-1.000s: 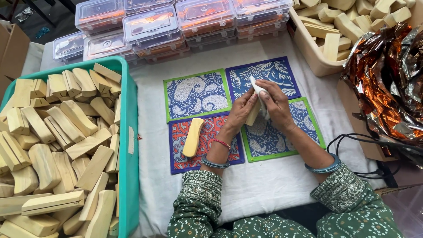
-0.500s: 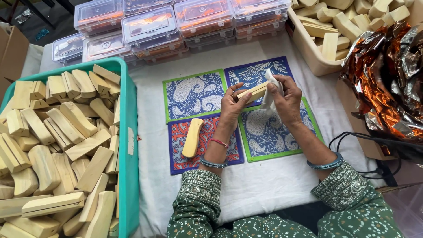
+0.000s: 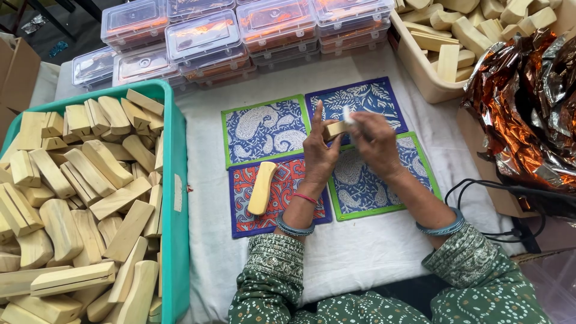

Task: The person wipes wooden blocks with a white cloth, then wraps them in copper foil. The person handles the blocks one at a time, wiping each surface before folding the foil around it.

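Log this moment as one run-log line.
left hand: holds wooden block | right hand: presses small white piece on block | spare block: lies on red mat | teal crate: holds blocks

Green paisley-print sleeves; blue bangles on both wrists; thin red thread on left wrist.

both forearms are stretched forward from the lower edge of the view and are clad in green patterned sleeves, with bangles worn at each wrist. the left hand (image 3: 319, 157) is raised with its back to the camera, the fingers curled and one finger pointed upward. the right hand (image 3: 373, 143) is held just beside it, knuckles up, fingers bent inward and pinched toward the left fingertips. the hands are nearly touching.
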